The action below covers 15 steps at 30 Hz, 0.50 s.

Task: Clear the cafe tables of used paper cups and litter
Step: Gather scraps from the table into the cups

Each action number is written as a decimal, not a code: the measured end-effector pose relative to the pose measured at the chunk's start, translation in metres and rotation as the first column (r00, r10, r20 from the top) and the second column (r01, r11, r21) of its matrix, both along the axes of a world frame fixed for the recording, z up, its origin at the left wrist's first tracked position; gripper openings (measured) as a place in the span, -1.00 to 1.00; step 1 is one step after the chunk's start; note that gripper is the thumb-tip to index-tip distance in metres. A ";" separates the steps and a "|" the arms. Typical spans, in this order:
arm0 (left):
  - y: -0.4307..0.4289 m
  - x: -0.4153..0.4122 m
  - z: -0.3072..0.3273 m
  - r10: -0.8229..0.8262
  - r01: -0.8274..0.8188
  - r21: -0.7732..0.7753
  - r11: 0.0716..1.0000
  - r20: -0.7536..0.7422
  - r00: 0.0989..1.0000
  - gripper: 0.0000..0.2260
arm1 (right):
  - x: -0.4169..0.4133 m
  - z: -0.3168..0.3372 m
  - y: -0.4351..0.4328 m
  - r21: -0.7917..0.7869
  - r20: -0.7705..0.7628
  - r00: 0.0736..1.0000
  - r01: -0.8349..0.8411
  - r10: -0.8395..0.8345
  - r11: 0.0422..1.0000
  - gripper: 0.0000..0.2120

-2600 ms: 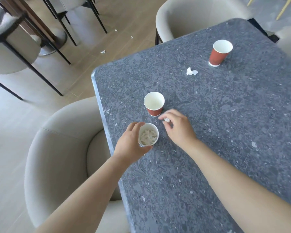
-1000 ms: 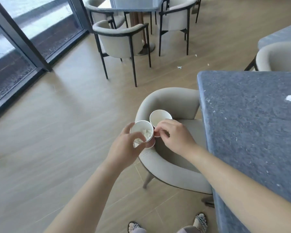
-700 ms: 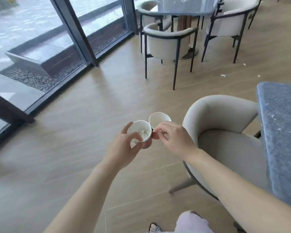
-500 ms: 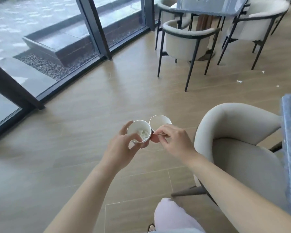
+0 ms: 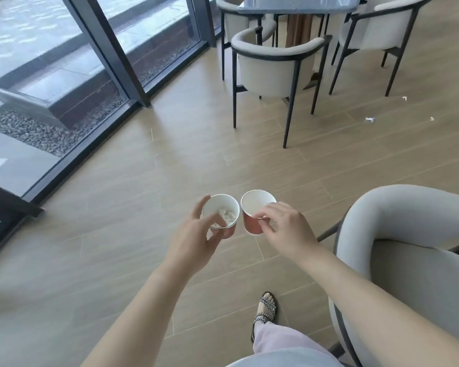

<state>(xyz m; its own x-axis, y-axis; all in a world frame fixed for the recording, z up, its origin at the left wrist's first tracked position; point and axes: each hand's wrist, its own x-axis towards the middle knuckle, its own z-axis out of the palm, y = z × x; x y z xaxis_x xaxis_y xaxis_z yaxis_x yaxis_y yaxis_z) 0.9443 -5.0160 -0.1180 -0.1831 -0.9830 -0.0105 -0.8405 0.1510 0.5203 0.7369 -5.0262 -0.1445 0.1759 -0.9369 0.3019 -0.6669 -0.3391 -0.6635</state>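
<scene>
Carrying two collected cups, my left hand (image 5: 196, 242) gripped the scrap-filled cup (image 5: 220, 211), right hand (image 5: 286, 229) pinched the empty cup (image 5: 255, 207); floor litter (image 5: 370, 119) at two o'clock remained, disposal pending.

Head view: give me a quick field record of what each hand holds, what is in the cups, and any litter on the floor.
left hand: holds paper cup with paper scraps
right hand: holds empty red paper cup by rim
cups: upright, side by side, above the wooden floor
floor litter: white paper bits right of the black-legged chair
nearest furniture: grey armchair, at right
</scene>
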 end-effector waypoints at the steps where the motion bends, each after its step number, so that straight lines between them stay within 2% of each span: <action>1: -0.019 -0.002 0.000 -0.018 0.018 0.000 1.000 0.012 1.000 -0.94 | -0.004 0.000 -0.015 0.003 -0.010 1.000 0.015 -0.015 1.000 -0.82; 15: -0.227 -0.054 -0.023 -0.230 0.232 0.069 0.970 -0.035 0.972 -0.93 | -0.052 -0.008 -0.174 0.009 -0.024 0.972 0.235 -0.234 0.972 -0.82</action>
<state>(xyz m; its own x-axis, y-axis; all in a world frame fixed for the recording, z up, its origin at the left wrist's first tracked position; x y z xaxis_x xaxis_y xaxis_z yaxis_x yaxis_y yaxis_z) 0.8899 -5.2428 -0.1410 -0.4067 -0.9107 -0.0720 -0.7730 0.3011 0.5584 0.6847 -5.1997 -0.1526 -0.0423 -0.9563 0.2893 -0.7420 -0.1638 -0.6501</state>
